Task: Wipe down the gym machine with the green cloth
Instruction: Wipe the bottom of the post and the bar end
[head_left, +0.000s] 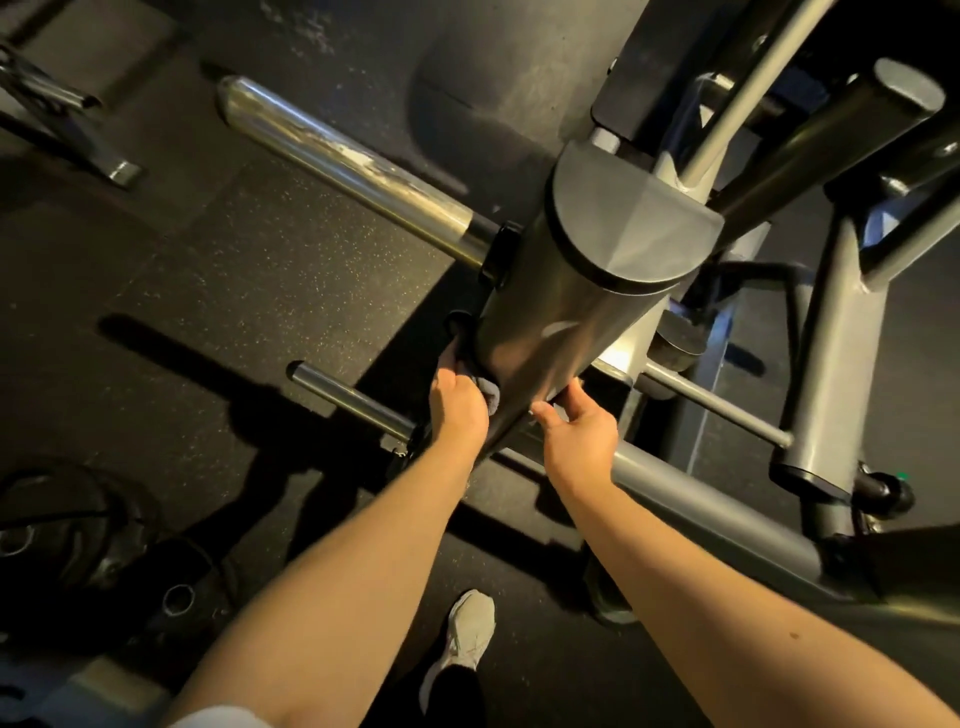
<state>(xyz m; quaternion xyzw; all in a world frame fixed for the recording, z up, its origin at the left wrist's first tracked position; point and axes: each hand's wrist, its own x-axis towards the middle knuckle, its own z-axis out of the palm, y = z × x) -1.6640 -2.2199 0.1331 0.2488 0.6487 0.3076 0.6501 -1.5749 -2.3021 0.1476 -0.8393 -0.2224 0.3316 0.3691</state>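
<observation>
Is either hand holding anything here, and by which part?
Left hand grips the cloth, bunched against the machine's post; where on the cloth cannot be told. Right hand holds nothing, only touching the post.

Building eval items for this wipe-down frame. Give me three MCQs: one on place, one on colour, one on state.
1. Where is the cloth?
A. in a bucket
B. against the post, in the left hand
C. on a bench

2. What colour is the shoe?
A. red
B. blue
C. white

3. The right hand is:
A. open, holding nothing
B. clenched in a fist
C. out of view

Key:
1 B: the cloth is bunched under the left hand's curled fingers, on the post's left side.
2 C: the shoe at the bottom of the view is pale, off-white.
3 A: its thumb and fingers are spread at the post's lower edge, with nothing in them.
</observation>
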